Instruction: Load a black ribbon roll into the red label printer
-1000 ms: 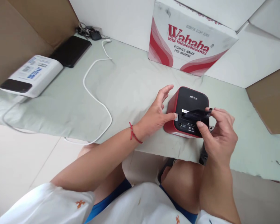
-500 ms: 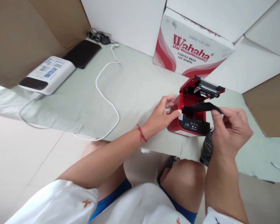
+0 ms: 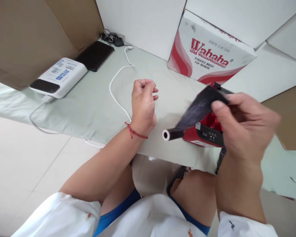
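My right hand [image 3: 246,123] pinches the loose end of a black ribbon [image 3: 197,108]. The strip slants down to the left to its small roll, whose pale tubular core [image 3: 166,135] shows at the end. Behind the ribbon and my right hand stands a red label printer [image 3: 191,135], partly hidden, with part of its red inside showing. To the left, my left hand [image 3: 143,103] is raised over the table, away from the printer. Its fingers are loosely curled, and nothing shows in them.
A Wahaha water carton [image 3: 209,52] stands behind the printer. At the left lie a white device [image 3: 71,77] with a dark panel, a black phone [image 3: 98,54] and keys [image 3: 111,38]. A white cable [image 3: 111,85] winds over the pale green cloth [image 3: 93,108].
The black ribbon has come up out of the printer and now hangs in front of it, its roll exposed. My left hand has let go of the printer and moved left.
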Tool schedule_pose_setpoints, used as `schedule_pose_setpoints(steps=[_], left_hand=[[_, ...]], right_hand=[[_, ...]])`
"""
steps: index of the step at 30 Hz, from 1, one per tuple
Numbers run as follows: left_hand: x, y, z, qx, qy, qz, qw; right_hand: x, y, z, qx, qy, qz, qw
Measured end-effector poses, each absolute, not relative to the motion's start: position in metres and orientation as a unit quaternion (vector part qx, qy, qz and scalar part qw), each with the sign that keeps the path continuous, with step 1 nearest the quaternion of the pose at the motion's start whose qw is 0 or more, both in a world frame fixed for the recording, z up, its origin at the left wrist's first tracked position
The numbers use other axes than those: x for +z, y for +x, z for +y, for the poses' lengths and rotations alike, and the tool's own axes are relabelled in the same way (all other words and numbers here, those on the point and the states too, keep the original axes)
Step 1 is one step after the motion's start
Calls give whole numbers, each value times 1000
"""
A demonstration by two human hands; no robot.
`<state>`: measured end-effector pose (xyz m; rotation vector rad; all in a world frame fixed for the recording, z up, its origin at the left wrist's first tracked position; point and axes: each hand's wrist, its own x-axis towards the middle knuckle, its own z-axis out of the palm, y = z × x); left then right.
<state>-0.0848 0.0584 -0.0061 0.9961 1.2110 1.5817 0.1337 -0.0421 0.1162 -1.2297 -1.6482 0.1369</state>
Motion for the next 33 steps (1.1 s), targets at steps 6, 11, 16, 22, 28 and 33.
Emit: schedule_pose_setpoints(steps=[6,11,16,22,28,33], left_hand=[[13,-82,55,707,341,491,378],[28,-75,48,733,326,468,372],[32,-57,36,720,360,436,401],[37,-38,23,670,426,413,446],[37,-33,22,639,427,419,483],[36,-34,23,632,422,430,488]], right_hand=[[94,121,-41,43,-482,-786,385],[75,135,-71,54,-376,-864,331],[68,187,-124,29,-399,-826,397],[20,289,-129,-97,-723,-602,326],[-11,334,-130,-26,-798,-566,204],[-2,338,-126,19,-813,-564,147]])
